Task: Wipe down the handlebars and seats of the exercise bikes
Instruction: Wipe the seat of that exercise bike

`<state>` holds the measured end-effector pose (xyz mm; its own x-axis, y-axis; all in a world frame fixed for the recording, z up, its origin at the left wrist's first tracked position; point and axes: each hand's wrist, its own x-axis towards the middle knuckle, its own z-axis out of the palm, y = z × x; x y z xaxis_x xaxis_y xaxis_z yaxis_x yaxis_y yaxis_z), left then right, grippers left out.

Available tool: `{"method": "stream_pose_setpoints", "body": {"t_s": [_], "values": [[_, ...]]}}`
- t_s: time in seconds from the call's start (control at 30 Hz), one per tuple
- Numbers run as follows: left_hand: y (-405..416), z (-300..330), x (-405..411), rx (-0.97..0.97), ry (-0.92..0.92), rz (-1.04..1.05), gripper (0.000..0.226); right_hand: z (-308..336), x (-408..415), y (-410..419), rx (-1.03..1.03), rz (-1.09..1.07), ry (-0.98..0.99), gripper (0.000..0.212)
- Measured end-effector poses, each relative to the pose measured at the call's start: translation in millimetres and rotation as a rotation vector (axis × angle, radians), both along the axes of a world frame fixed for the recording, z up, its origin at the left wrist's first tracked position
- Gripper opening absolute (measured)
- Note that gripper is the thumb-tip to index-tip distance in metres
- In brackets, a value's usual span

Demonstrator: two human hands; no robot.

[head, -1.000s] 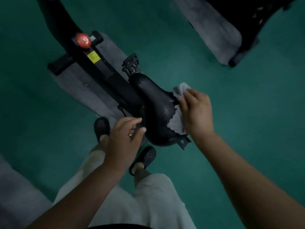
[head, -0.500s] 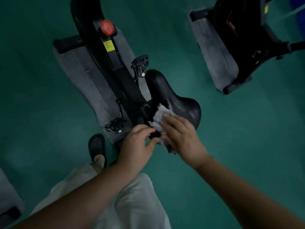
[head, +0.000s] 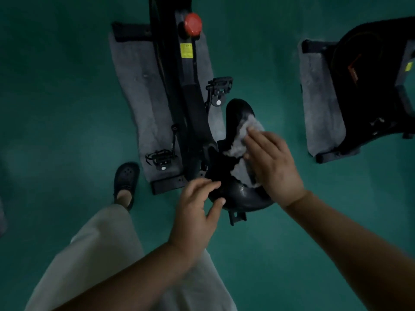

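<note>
Cloth lay limp and thin over the glossy black seat, pinned under your right hand, fingers flat. It probably bunched unless you pressed broadly, and the seat likely felt firm and slick. Your left hand touched the seat's near edge, fingers relaxed.

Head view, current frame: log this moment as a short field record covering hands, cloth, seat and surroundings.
right hand: right hand presses the cloth flat onto the seat
left hand: left hand rests on the seat's rear left edge, fingers relaxed
seat: black, surface glossy near the rear
bike: red knob and yellow label on frame
floor: grey mat under bike, green floor
nearby: second bike at right
</note>
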<state>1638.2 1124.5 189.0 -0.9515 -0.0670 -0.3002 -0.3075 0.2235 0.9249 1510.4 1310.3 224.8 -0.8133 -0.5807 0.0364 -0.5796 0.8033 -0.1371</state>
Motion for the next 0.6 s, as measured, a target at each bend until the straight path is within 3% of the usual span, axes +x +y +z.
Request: {"method": "stream_pose_setpoints", "body": {"t_s": [0.1,0.27,0.37,0.43,0.5,0.6], "values": [[15,-2,10,0.016,-0.013,0.145,0.038,-10,-28,-20,0.033,0.127,-0.02,0.03],[40,-1,23,0.083,-0.057,0.324,0.047,7,-4,8,0.22,0.627,-0.124,0.038],[51,-2,27,0.079,-0.064,0.405,0.047,2,-32,-14,0.35,0.589,-0.073,0.038],[55,-2,28,0.087,-0.074,0.439,0.045,-5,-40,-50,0.453,0.543,-0.021,0.021],[58,-5,29,0.098,-0.078,0.472,0.042,-7,-36,-67,0.513,0.625,-0.149,0.009],[64,-9,29,0.174,-0.093,0.562,0.046,5,-36,-47,0.296,0.678,-0.418,0.019]]}}
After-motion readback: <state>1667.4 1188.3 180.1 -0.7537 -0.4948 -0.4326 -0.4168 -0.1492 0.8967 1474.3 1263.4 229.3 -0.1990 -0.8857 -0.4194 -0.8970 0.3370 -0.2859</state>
